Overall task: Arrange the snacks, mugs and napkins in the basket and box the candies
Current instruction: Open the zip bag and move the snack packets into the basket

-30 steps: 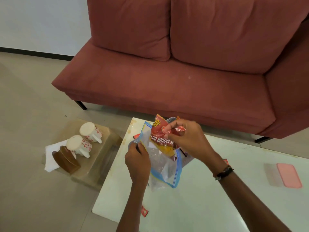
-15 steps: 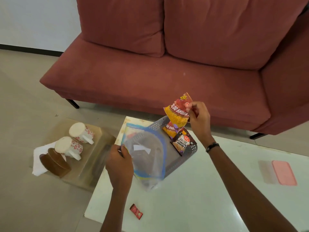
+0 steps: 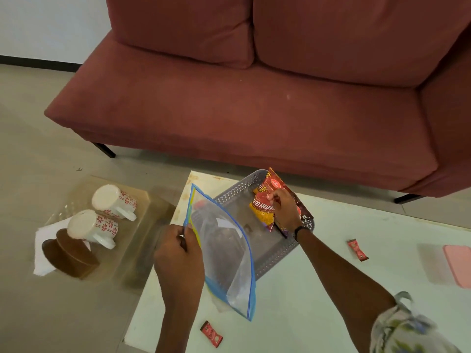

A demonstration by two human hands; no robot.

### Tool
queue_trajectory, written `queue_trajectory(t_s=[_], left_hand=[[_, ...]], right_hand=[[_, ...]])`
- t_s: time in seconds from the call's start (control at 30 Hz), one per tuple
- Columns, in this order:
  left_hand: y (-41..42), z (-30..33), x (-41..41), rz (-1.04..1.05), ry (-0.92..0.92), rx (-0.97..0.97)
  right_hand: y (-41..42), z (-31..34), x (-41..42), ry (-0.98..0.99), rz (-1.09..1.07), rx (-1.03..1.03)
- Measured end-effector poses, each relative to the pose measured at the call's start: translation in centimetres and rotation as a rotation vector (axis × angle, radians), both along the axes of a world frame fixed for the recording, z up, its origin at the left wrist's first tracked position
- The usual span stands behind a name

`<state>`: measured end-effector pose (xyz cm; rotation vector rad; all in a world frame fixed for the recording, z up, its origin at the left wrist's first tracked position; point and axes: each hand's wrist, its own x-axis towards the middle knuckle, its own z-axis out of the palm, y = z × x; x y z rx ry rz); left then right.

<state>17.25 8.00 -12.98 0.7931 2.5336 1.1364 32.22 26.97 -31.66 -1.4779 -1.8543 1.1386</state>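
Observation:
A grey perforated basket sits on the white table, near its far left corner. My right hand is inside it, pinching a red and yellow snack packet that rests beside other snack packets at the basket's far end. My left hand holds a clear zip bag with a blue edge, upright over the basket's near left side. Two small red candies lie on the table, one near the front edge and another right of the basket.
Left of the table, a low glass stand carries two white mugs with red flowers, a brown holder and white napkins. A pink-lidded box lies at the table's right. A red sofa stands behind.
My right hand pulled the snack packet out of the zip bag, lifted it and lowered it into the basket. The left hand kept hold of the bag, which now looks empty.

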Motion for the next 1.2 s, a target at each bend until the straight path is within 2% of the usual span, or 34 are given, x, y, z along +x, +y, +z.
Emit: queue_trajectory(t_s=[0.13,0.3,0.5,0.57,0.7,0.87,0.93,1.0,1.1,1.2], left_hand=[[0.5,0.3,0.3,-0.008,-0.017,-0.004],[1.1,0.3,0.7,-0.028,-0.022,-0.001],[1.0,-0.2,0.8,-0.024,-0.096,0.011],[1.0,0.1,0.9,0.004,-0.181,0.052],[1.5,1.4,1.7,0.021,-0.339,0.081],[2.5,5.8,3.3,0.076,-0.475,0.174],[2.7,7.7,4.4,0.118,-0.546,0.207],[3.0,9.4,5.8,0.149,-0.653,0.227],[3.0,12.1,8.1,0.115,-0.838,0.305],[2.4,14.4,9.9,-0.018,-0.917,0.402]], right_hand=[[0.3,-1.4,0.2,-0.083,-0.028,-0.033],[1.0,-1.0,0.5,-0.401,0.027,0.031],[0.1,0.4,1.4,-0.474,0.101,0.116],[-1.6,1.7,1.8,-0.412,0.085,0.112],[-6.7,6.8,2.7,-0.140,0.005,-0.041],[-15.3,17.6,6.4,0.059,0.312,-0.285],[-17.8,20.9,6.7,0.137,0.322,-0.325],[-19.3,22.4,6.1,0.215,0.139,-0.227],[-19.6,24.1,6.1,0.281,-0.269,-0.092],[-18.5,26.0,9.1,0.353,-0.364,0.021]])
